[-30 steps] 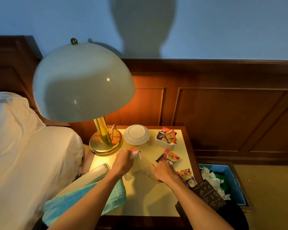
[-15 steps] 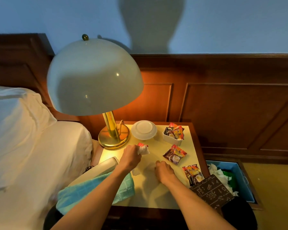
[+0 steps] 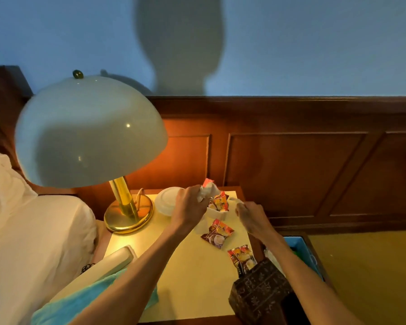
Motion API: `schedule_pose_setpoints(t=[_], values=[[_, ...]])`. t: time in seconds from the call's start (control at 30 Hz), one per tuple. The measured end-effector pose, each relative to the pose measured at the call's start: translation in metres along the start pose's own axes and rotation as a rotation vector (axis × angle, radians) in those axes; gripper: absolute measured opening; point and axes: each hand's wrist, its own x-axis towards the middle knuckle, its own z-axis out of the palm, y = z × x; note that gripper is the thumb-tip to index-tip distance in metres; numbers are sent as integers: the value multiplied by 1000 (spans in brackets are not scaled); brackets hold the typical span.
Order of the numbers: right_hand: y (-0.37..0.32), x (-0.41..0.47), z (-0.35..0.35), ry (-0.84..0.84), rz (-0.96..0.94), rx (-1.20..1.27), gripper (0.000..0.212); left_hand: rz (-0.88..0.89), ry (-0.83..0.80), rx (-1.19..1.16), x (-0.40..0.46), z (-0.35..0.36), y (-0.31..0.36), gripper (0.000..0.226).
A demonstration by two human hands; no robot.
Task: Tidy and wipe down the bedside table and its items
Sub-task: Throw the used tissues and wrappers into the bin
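Observation:
My left hand (image 3: 189, 208) is raised above the bedside table (image 3: 192, 277) and grips crumpled white tissue with a red wrapper (image 3: 208, 188). Level with it, my right hand (image 3: 250, 215) pinches a small white tissue scrap (image 3: 236, 200). Between the hands stands a white holder (image 3: 217, 213) filled with coffee sachets (image 3: 220, 201). Two loose sachets lie on the tabletop, one (image 3: 217, 233) in the middle and one (image 3: 242, 256) near the right edge. A white saucer (image 3: 165, 201) sits at the back beside the brass lamp base (image 3: 128, 215).
The lamp's big white dome shade (image 3: 89, 134) overhangs the table's left. A white tray (image 3: 110, 263) and teal cloth (image 3: 85, 299) lie at the front left by the bed (image 3: 28, 242). A dark patterned box (image 3: 259, 292) sits front right; a blue bin (image 3: 300, 252) stands on the floor.
Both hands lifted off the tabletop and moved toward the back. The left hand carried the crumpled tissue and wrapper up; the right hand left the table surface with a tissue scrap.

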Motion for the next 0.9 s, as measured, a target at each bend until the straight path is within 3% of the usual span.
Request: schedule_pose_setpoints(t=[0.2,0.37,0.63,0.9], values=[[70,-7,-66,138,178,88,42,103,-172,-96,19,74,69,8],[177,-1,-78,169,380,122,42,78,-367,-83,21,167,95,8],[291,9,-68,50,563,103,30,-22,-806,150,15,299,102,27],[355,34,-45,-8,714,132,36,-74,-995,278,14,378,87,33]])
